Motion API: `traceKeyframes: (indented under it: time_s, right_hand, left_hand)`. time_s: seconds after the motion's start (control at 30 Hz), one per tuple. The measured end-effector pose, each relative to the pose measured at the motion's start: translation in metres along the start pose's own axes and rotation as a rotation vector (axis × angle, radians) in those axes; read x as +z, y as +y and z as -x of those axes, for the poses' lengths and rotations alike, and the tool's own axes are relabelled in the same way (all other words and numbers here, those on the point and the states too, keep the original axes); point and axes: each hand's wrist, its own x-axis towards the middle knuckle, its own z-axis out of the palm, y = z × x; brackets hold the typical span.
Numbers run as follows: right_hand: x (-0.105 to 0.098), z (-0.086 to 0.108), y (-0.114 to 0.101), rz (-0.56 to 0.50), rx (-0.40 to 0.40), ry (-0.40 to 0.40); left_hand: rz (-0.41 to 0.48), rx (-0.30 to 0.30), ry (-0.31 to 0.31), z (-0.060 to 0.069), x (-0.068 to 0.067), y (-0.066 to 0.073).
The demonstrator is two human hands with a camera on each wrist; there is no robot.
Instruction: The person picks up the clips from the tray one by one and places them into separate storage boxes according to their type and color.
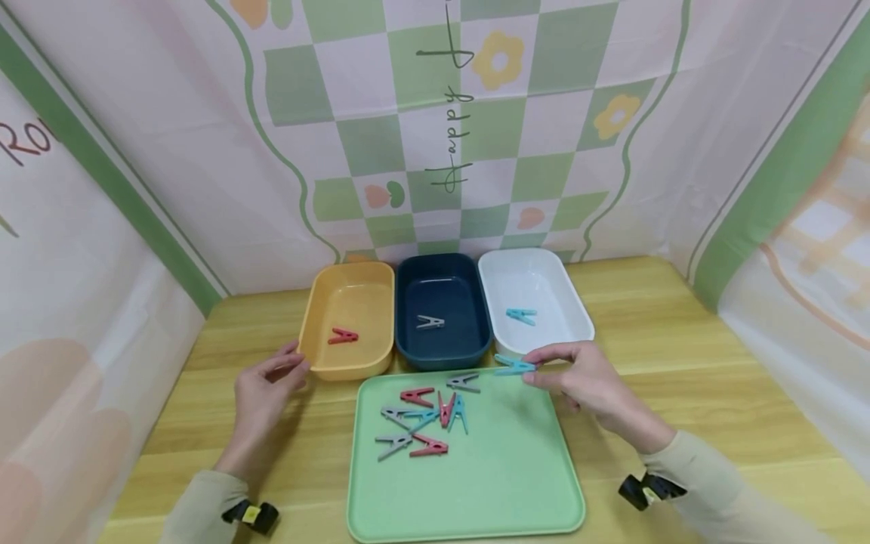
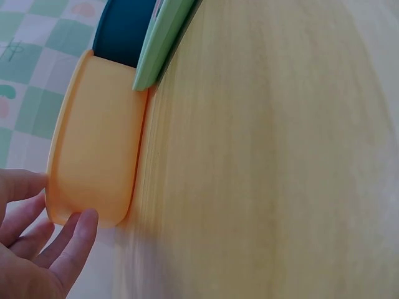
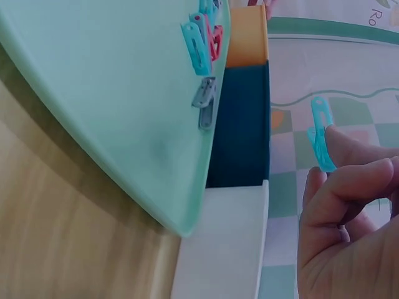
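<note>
Clock: laid over the green tray [image 1: 506,476] in the head view, with twelve at the far side.
Right hand [image 1: 590,378]: sits at two o'clock, pinches one turquoise clothespin [image 1: 515,366] between thumb and fingertips.
Held clothespin: hangs at one o'clock, by the tray's far rim and the near wall of the white container [image 1: 530,276]; looks lifted clear of both, not inside yet.
Left hand [image 1: 266,389]: sits between nine and ten o'clock, fingers loosely spread, fingertips touching the outside of the near corner of the yellow container [image 1: 356,302], at about that container's seven o'clock; holds no clothespin.
Yellow container: stands between ten and eleven o'clock, holds one red clothespin [image 1: 345,335].
Navy container [image 1: 442,285]: stands at twelve o'clock, holds one gray clothespin [image 1: 431,323].
White container: stands at one o'clock, holds another turquoise clothespin [image 1: 520,314].
Tray load: three red, three gray and two turquoise; mostly bunched between ten and eleven o'clock, several touching or overlapping, with one gray just off the bunch at twelve.
Done: seems an early stage of sorting by color, with one clothespin per container.
Left: by that reading, the held turquoise plus all eight on the tray.
</note>
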Motion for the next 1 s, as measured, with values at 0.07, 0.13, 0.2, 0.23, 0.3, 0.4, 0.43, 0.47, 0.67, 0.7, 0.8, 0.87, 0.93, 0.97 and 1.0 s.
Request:
traceKeyframes:
  time_s: [0.07,0.13,0.2,0.23,0.3,0.4,0.43,0.47,0.67,0.7,0.8,0.87,0.93,0.97,1.0]
  right_hand:
    - [-0.003,-0.001,-0.002,0.001,0.002,0.0]
    - [-0.006,-0.002,-0.003,0.008,0.002,0.003]
    - [-0.009,-0.003,-0.005,0.019,0.003,0.01]
    - [-0.011,-0.003,-0.005,0.021,0.005,0.013]
    - [-0.014,-0.005,-0.006,0.027,-0.001,0.022]
    - [-0.019,-0.007,-0.006,0.03,-0.005,0.036]
    - [-0.02,-0.008,-0.007,0.03,-0.006,0.04]
    - [-0.021,-0.009,-0.007,0.029,-0.007,0.044]
    - [-0.027,-0.014,-0.009,0.03,-0.019,0.049]
    - [-0.028,-0.015,-0.01,0.033,-0.019,0.049]
    - [-0.031,-0.016,-0.012,0.023,-0.007,0.046]
    - [-0.033,-0.017,-0.014,0.012,-0.005,0.046]
    - [-0.036,-0.018,-0.016,0.007,-0.007,0.044]
    - [-0.037,-0.019,-0.017,0.007,-0.01,0.043]
    - [-0.038,-0.019,-0.018,0.01,-0.013,0.043]
  left_hand:
    - [0.001,0.001,-0.001,0.0,0.0,0.0]
    - [-0.003,0.001,-0.001,0.0,0.0,0.0]
    - [-0.007,0.003,-0.001,0.0,0.0,0.0]
    - [-0.008,0.003,0.0,0.0,0.0,0.0]
    - [-0.013,0.004,0.002,0.0,0.0,0.001]
    - [-0.016,0.006,0.008,0.0,0.0,0.001]
    - [-0.016,0.005,0.008,0.0,0.0,0.001]
    - [-0.017,0.004,0.009,0.0,0.0,0.001]
    - [-0.019,-0.011,0.006,0.0,0.0,0.001]
    - [-0.02,-0.011,0.005,0.0,0.0,0.001]
    - [-0.024,-0.011,0.004,-0.001,0.0,0.0]
    - [-0.025,-0.009,0.005,-0.001,0.0,0.0]
    - [-0.023,-0.004,0.007,-0.001,0.0,-0.001]
    - [-0.019,-0.002,0.007,-0.001,0.0,-0.001]
    - [-0.018,-0.001,0.007,-0.001,0.0,-0.001]
